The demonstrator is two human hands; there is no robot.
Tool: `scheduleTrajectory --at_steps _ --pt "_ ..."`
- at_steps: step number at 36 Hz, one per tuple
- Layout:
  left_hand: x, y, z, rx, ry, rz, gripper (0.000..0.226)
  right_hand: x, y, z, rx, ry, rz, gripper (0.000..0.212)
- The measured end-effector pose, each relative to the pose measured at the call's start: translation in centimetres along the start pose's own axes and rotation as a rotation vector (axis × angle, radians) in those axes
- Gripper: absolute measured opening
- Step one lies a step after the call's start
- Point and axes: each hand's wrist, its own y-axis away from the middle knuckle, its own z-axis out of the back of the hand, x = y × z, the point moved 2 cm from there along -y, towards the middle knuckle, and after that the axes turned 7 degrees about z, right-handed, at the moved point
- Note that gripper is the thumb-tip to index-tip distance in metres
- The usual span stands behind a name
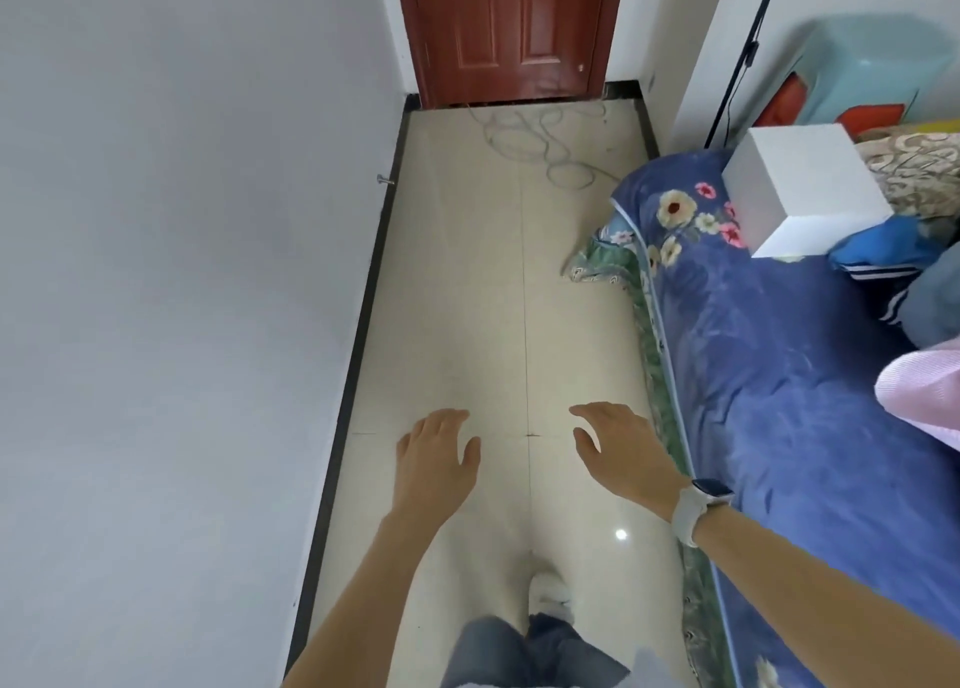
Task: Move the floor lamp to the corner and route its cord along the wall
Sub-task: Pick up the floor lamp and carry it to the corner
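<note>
The floor lamp's cord [540, 139], as I judge that pale tangle to be, lies in loose loops on the tiled floor [457, 297] just before the red door [511, 32], well ahead of me. I cannot say for certain that it belongs to the lamp.

Working from the left: a bare wall [182, 219] runs down that side, with a dark skirting board [363, 323] at its foot and a small metal door stop [384, 180] sticking out low down. That skirting line is what I would lay the cord against.

My left hand [436, 458] hangs over the floor, palm down, fingers spread wide, holding nothing. My right hand [618, 453] is the same, wide and empty, with a watch [696, 510] on its wrist, close to the edge of the bed [779, 401].

Farther right, a thin black pole [748, 53] stands against the far wall behind the bed, with a black wire hanging down it. I take this to be the lamp's stem, though its base and head are out of sight. A white box [800, 193] sits on the blue floral cover just below it.

As I judge it, the step is the approach. To do it well I would walk up the aisle without treading on the loops, grasp the pole low with both hands for balance, and keep it upright so the trailing wire does not snag the bedding.
</note>
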Motion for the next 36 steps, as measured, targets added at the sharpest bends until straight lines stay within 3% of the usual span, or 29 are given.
scheduleTrajectory --at_steps 11,21,27,36 --pt "-0.3 -21.4 5.7 -0.040 0.061 0.078 0.040 -0.3 -22.2 5.6 0.000 -0.026 0.025 0.037" --pt "-2.6 -45.9 13.4 -0.064 0.022 -0.034 0.040 0.0 -44.6 12.6 -0.043 -0.038 -0.051 0.038" --pt "-8.9 -58.5 14.8 0.030 -0.028 -0.159 0.041 -4.0 -53.3 17.9 -0.130 -0.077 -0.168 0.036" --pt "-21.1 -76.0 11.1 0.139 -0.071 -0.276 0.040 -15.5 -65.8 24.0 -0.192 -0.195 -0.371 0.036"
